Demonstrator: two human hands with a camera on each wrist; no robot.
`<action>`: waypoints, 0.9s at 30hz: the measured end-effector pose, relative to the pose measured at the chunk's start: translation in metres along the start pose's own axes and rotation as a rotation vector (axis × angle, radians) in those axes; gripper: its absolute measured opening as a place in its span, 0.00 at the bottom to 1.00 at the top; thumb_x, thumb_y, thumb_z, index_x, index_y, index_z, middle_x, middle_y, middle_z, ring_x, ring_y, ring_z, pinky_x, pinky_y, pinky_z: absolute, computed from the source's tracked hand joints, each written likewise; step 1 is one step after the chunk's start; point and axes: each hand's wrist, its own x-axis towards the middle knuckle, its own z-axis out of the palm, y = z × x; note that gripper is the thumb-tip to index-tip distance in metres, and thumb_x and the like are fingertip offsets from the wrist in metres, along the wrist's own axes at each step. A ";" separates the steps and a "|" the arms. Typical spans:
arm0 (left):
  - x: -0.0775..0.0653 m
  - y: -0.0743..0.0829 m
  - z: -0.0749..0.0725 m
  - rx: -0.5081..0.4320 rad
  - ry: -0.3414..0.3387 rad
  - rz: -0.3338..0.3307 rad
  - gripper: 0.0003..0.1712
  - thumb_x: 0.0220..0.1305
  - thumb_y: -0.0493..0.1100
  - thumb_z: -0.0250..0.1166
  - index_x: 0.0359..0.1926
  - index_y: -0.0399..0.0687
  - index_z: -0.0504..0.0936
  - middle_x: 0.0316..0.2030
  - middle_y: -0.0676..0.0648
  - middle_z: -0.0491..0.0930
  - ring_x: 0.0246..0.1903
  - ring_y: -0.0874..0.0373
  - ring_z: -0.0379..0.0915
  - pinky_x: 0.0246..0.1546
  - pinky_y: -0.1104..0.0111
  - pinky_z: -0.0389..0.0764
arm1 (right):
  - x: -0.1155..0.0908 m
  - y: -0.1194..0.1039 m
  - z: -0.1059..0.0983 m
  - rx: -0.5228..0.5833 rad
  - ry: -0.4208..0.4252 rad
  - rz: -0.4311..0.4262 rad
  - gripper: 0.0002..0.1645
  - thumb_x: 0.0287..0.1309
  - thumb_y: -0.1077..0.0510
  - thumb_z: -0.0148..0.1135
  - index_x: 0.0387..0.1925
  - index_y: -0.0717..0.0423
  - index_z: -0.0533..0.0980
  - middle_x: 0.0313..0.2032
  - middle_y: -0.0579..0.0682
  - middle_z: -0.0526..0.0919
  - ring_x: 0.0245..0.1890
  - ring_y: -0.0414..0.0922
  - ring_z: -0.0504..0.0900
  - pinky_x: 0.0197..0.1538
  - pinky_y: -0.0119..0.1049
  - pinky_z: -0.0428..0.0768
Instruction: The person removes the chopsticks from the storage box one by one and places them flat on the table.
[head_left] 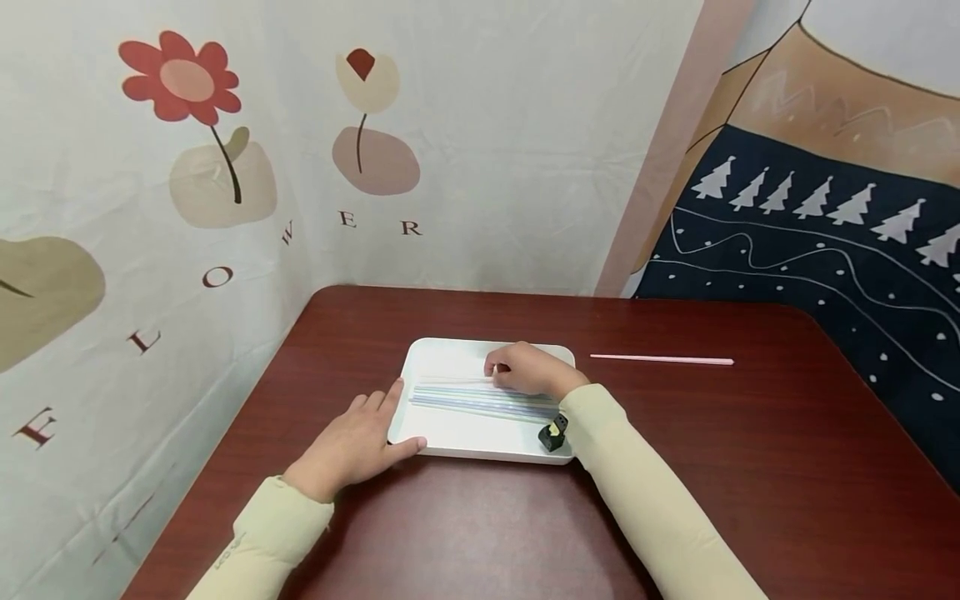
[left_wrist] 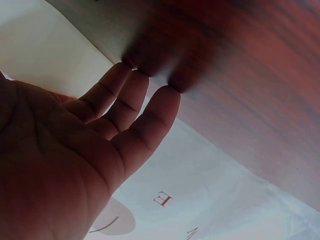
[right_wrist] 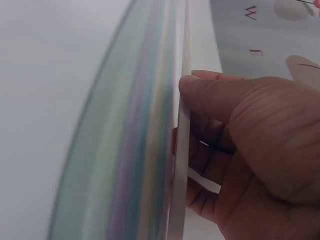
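A white tray (head_left: 465, 437) holds a bundle of thin pastel strips (head_left: 480, 402) in green, blue, purple and other tints. My right hand (head_left: 527, 369) is over the tray's far right part. In the right wrist view, that hand (right_wrist: 270, 135) pinches one pale narrow strip (right_wrist: 182, 150) between thumb and fingers, along the edge of the bundle (right_wrist: 125, 140). My left hand (head_left: 352, 440) rests at the tray's left end, its thumb by the near left corner. The left wrist view shows this hand's fingers (left_wrist: 150, 122) extended and only slightly bent.
A single pink strip (head_left: 660, 359) lies on the dark red table (head_left: 750, 467), right of the tray. Beside the right sleeve is a small black object (head_left: 552, 435) with a yellow patch. Printed cloth (head_left: 510, 167) hangs behind and left of the table.
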 end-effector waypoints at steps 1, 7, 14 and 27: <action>0.000 0.000 0.000 0.000 -0.001 0.001 0.62 0.61 0.79 0.51 0.75 0.33 0.53 0.58 0.37 0.72 0.53 0.42 0.67 0.49 0.50 0.74 | 0.000 -0.001 -0.001 0.013 0.004 0.000 0.08 0.68 0.61 0.60 0.38 0.43 0.80 0.28 0.41 0.77 0.30 0.39 0.73 0.39 0.34 0.73; 0.000 0.000 0.000 0.010 -0.004 -0.003 0.62 0.61 0.78 0.52 0.76 0.33 0.53 0.58 0.37 0.71 0.53 0.42 0.67 0.49 0.51 0.74 | -0.002 0.000 -0.009 0.042 0.012 -0.033 0.09 0.67 0.63 0.59 0.39 0.45 0.80 0.30 0.43 0.77 0.34 0.41 0.74 0.42 0.35 0.73; 0.000 0.001 -0.001 0.002 -0.011 -0.001 0.62 0.61 0.78 0.52 0.76 0.34 0.52 0.58 0.38 0.71 0.52 0.43 0.67 0.49 0.51 0.74 | -0.007 0.001 -0.024 0.108 -0.021 -0.045 0.07 0.67 0.63 0.60 0.39 0.48 0.81 0.31 0.44 0.78 0.36 0.43 0.74 0.42 0.37 0.73; -0.001 0.000 0.000 0.000 -0.008 -0.009 0.62 0.61 0.78 0.53 0.76 0.34 0.52 0.58 0.38 0.71 0.53 0.43 0.66 0.50 0.51 0.74 | -0.031 0.005 -0.058 0.177 -0.015 -0.007 0.06 0.68 0.62 0.59 0.40 0.51 0.82 0.34 0.46 0.79 0.38 0.47 0.74 0.41 0.42 0.73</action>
